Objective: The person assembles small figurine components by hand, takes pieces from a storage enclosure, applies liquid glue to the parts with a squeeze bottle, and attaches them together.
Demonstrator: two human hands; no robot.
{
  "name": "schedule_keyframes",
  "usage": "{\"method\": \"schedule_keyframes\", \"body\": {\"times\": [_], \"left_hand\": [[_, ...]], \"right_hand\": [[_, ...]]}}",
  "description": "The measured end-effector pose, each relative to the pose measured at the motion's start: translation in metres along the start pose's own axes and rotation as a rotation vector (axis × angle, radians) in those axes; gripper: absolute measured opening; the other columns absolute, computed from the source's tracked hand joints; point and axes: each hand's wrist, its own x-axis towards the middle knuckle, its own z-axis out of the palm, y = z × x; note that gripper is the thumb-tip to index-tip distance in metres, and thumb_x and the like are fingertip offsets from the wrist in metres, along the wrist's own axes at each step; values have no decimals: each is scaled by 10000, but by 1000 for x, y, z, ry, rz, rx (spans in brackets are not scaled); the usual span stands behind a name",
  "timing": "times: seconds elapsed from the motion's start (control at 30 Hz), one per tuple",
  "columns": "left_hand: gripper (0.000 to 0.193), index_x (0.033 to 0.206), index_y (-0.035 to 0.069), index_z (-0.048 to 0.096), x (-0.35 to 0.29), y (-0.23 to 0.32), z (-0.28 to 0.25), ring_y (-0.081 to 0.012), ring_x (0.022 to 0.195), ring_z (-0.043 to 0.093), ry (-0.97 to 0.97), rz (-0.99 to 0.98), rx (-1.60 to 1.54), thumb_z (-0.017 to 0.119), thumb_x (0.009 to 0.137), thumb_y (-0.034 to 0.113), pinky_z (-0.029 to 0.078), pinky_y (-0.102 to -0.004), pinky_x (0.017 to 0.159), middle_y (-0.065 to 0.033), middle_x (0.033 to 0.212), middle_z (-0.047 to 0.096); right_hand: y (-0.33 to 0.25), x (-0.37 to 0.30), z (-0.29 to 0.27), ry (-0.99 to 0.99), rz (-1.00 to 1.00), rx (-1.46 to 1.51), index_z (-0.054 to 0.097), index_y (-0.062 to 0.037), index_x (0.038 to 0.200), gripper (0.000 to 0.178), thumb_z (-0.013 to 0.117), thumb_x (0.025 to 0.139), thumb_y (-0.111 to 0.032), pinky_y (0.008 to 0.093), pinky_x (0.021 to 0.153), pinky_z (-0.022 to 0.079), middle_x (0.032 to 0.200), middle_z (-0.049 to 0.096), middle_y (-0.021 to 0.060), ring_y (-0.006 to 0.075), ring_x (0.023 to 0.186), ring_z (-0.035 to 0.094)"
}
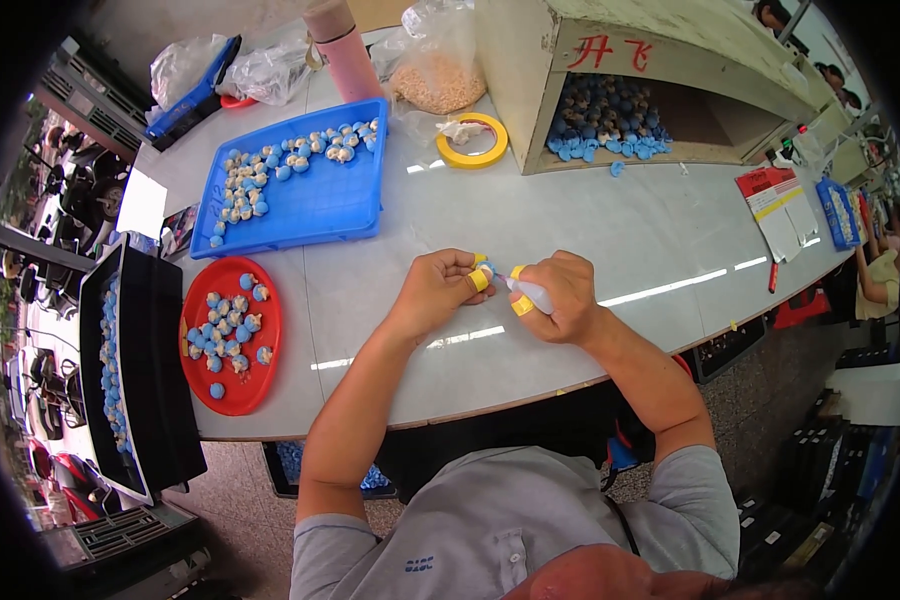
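Observation:
Above the grey table, my left hand (pixel 432 292) pinches a small blue-and-white piece (pixel 488 268) between thumb and fingers; much of the piece is hidden. My right hand (pixel 568 292) is wrapped round a small translucent white squeeze bottle (pixel 536 294). Its narrow tip points left at the small piece, close to it; whether they touch I cannot tell. Yellow tape wraps some fingertips of both hands. To the left, a round red plate (pixel 262 385) holds several small blue-and-cream pieces. Behind it, more such pieces sit along the far and left sides of a blue tray (pixel 315 215).
A yellow tape roll (pixel 442 150), a bag of cream-coloured pieces (pixel 438 85) and a pink bottle (pixel 345 60) stand farther back. A wooden box (pixel 515 90) at the back right holds blue pieces. A black crate (pixel 155 370) stands beyond the table's left edge.

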Motion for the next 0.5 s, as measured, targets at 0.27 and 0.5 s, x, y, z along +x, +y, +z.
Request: {"method": "schedule_keyframes", "body": {"times": [0.27, 0.5], "left_hand": [[292, 1129, -96, 566, -1, 2, 0, -222, 966, 671, -29, -13, 8, 632, 926, 104, 571, -258, 805, -141, 1058, 640], [297, 1151, -120, 544, -1, 2, 0, -206, 922, 680, -10, 2, -9, 615, 929, 63, 562, -241, 766, -147, 1050, 650]], "right_hand": [[2, 2, 3, 16, 15, -11, 603, -37, 878, 202, 721, 724, -93, 309, 490, 397, 732, 651, 61, 213, 526, 581], [1, -1, -1, 16, 18, 1, 604, -38, 884, 207, 722, 723, -94, 305, 489, 395, 743, 657, 63, 211, 526, 583]]}}
